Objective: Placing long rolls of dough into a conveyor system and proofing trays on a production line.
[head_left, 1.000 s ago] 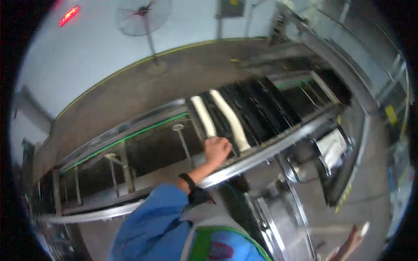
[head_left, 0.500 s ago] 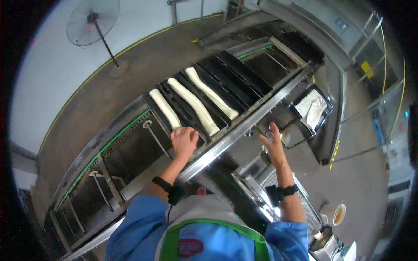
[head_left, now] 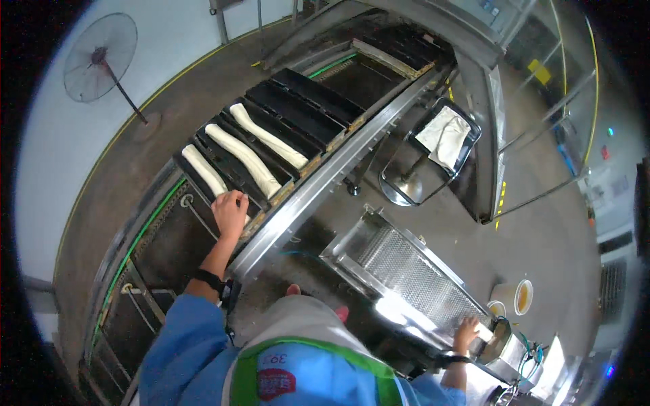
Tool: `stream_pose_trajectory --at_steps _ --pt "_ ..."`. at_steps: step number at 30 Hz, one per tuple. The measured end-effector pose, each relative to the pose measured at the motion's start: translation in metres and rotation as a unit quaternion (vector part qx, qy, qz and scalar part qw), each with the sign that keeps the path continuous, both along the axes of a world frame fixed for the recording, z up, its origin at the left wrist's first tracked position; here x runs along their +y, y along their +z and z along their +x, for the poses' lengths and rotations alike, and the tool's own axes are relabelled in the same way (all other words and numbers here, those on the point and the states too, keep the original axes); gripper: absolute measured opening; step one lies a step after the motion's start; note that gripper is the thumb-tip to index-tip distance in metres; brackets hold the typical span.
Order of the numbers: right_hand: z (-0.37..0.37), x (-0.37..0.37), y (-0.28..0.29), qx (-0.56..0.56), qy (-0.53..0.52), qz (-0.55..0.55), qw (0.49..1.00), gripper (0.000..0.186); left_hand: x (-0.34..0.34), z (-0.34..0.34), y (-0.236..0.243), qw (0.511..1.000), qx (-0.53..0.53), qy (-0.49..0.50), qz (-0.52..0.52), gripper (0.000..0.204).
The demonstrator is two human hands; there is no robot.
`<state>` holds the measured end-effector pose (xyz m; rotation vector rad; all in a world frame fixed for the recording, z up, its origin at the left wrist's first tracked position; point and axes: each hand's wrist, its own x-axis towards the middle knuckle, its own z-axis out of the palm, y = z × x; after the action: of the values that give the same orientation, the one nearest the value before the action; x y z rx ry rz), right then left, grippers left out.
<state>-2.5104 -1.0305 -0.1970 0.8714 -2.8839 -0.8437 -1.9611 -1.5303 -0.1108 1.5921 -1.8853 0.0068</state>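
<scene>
Our left hand bends over the near end of the leftmost pale strip, fingers curled down; whether they pinch it or merely press, we cannot tell, since the knuckles cover the contact. From that grip the strip's long axis runs forward and to the left, along its black pan, with most of its length beyond our fingertips. Just to the right of the same grip lie the second strip and, farther off, the third strip, both slanting roughly the same way. Our left hand is plainly the nearer one to all three. Well apart, behind and to the right of it, our right hand reaches a small white piece by the mesh conveyor (its finger closure, too, is unclear to us).
</scene>
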Motion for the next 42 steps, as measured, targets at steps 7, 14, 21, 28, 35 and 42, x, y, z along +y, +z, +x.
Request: stream_pose_trajectory --at_steps 7,14,21,28,35,42 --pt "-0.051 -0.015 -0.009 -0.032 0.054 -0.045 0.997 0.028 0.001 -0.001 0.004 1.0 0.012 0.01 0.027 0.014" --pt "-0.1 -0.058 0.139 -0.308 0.024 -0.626 0.716 0.014 0.009 0.002 0.013 0.999 -0.002 0.033 0.006 0.013" --pt "0.061 -0.202 0.393 -0.328 0.107 -0.692 0.634 0.033 0.003 0.001 0.021 1.0 0.021 -0.004 -0.009 0.011" --pt "0.155 -0.413 0.361 -0.557 0.207 -0.684 0.423 0.038 0.011 0.0 0.033 0.999 0.036 0.014 -0.03 0.013" --pt "0.179 -0.487 0.243 -0.614 0.267 -0.486 0.562 0.059 0.012 -0.003 0.045 1.0 0.014 0.011 -0.002 0.013" --pt "0.016 -0.325 0.13 -0.297 0.292 -0.352 0.838 0.049 0.012 -0.006 0.051 0.999 -0.014 0.047 0.022 0.012"
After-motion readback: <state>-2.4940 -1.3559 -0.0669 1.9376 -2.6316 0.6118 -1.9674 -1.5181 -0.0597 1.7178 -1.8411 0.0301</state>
